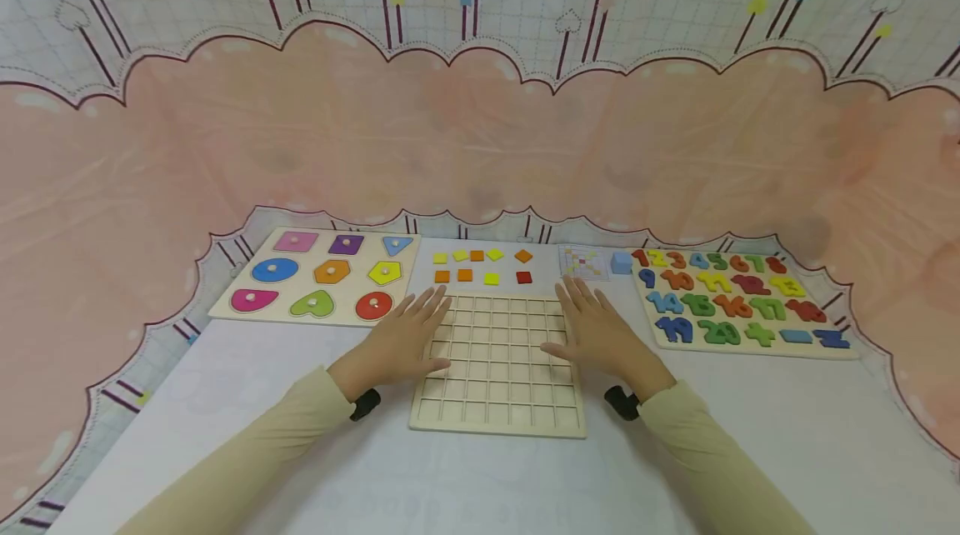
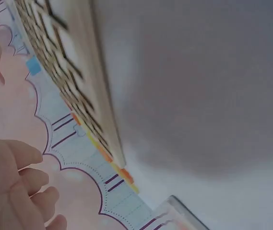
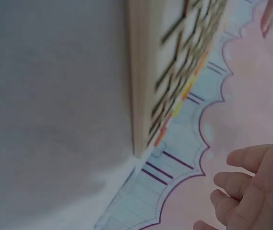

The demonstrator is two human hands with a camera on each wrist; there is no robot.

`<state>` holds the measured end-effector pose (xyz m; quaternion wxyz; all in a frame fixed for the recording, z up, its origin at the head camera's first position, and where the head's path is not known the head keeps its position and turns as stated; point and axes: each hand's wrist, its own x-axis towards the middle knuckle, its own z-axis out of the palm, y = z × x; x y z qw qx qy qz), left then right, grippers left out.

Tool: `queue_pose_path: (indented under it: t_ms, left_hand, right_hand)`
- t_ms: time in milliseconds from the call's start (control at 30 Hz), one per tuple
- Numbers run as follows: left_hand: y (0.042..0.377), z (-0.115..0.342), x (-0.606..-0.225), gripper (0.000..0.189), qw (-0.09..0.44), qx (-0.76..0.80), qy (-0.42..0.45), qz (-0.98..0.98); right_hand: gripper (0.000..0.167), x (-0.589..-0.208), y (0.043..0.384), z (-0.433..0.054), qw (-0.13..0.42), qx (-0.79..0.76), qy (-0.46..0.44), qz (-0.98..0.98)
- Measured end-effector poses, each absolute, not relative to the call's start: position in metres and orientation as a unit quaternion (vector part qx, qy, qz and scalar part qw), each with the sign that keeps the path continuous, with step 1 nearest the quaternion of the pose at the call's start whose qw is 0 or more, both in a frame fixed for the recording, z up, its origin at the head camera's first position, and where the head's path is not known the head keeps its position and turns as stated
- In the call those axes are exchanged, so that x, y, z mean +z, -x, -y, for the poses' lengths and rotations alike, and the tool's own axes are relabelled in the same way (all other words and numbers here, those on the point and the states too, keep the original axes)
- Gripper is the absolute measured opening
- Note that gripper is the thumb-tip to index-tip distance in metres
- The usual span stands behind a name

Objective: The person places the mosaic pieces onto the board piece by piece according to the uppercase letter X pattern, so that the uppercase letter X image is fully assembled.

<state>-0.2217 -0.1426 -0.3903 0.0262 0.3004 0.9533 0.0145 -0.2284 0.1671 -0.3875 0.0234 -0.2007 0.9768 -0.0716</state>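
Board (image 1: 498, 414), laid on the table (image 1: 480, 489) near the tiles (image 1: 465, 275), is flanked by left grip (image 1: 401, 343) and right grip (image 1: 600, 337), both spread wide, nothing held; positioning is apparently under way, a tile pinch being called for next.

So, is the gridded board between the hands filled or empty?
Empty wherever visible: the gridded board shows bare squares, and the coloured tiles lie beyond its far edge. The left hand and right hand hide some side cells.
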Motion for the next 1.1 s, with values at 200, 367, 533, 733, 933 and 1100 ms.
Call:
queue_pose_path:
  t_ms: [200,367,533,733,933,1100]
  left_hand:
    - [0.214,0.152,-0.402,0.090,0.032,-0.015,-0.329,-0.944]
    - [0.208,0.160,-0.408,0.087,0.047,-0.017,-0.352,-0.935]
    - [0.205,0.166,-0.410,0.084,0.055,-0.029,-0.388,-0.919]
    - [0.207,0.166,-0.409,0.081,0.051,-0.048,-0.420,-0.905]
    - [0.211,0.167,-0.409,0.081,0.059,-0.060,-0.430,-0.899]
    - [0.214,0.169,-0.411,0.082,0.069,-0.061,-0.431,-0.898]
  right_hand:
    - [0.100,-0.395,0.219,-0.169,0.046,-0.053,0.239,-0.969]
    - [0.099,-0.400,0.213,-0.170,0.071,-0.038,0.255,-0.964]
    - [0.098,-0.401,0.206,-0.171,0.089,-0.037,0.271,-0.958]
    - [0.095,-0.399,0.204,-0.171,0.101,-0.025,0.288,-0.952]
    - [0.094,-0.402,0.206,-0.170,0.122,-0.012,0.297,-0.947]
    - [0.093,-0.403,0.207,-0.170,0.132,-0.015,0.294,-0.947]
